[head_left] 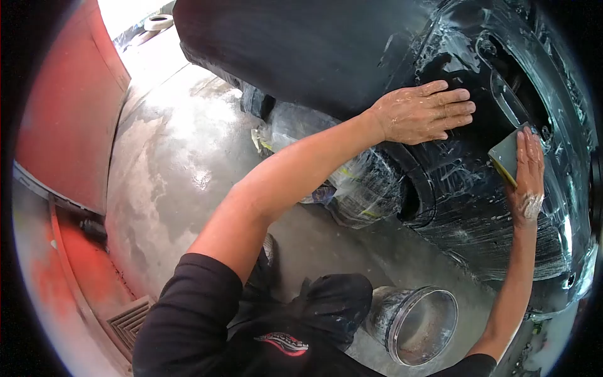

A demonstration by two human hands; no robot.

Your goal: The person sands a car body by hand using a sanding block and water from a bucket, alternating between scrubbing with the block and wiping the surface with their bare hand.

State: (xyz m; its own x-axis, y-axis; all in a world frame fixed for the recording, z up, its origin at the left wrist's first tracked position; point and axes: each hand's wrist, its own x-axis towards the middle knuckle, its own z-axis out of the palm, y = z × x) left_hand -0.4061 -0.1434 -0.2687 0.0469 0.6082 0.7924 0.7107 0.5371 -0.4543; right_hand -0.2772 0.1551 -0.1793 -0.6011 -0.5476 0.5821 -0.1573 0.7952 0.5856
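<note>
My left hand [426, 113] lies flat, fingers spread, on the dark car body [301, 50] above the wheel arch. Its skin is wet and has whitish spots. In my right hand [529, 173] is a sanding pad [505, 151], grey on top with a yellow edge, held against the panel below the lamp opening [512, 75]. My fingers lie along the pad, and whitish residue coats the wrist. Milky wet streaks cover the bumper [483, 232] around both hands. What lies beneath the pad is hidden.
A wheel wrapped in clear plastic [367, 188] sits under the arch. Near my knee stands a bucket [424, 327] with a residue-stained inside. A red panel [69, 107] rises on the left, above wet concrete floor [169, 176]. A tyre [158, 22] lies far back.
</note>
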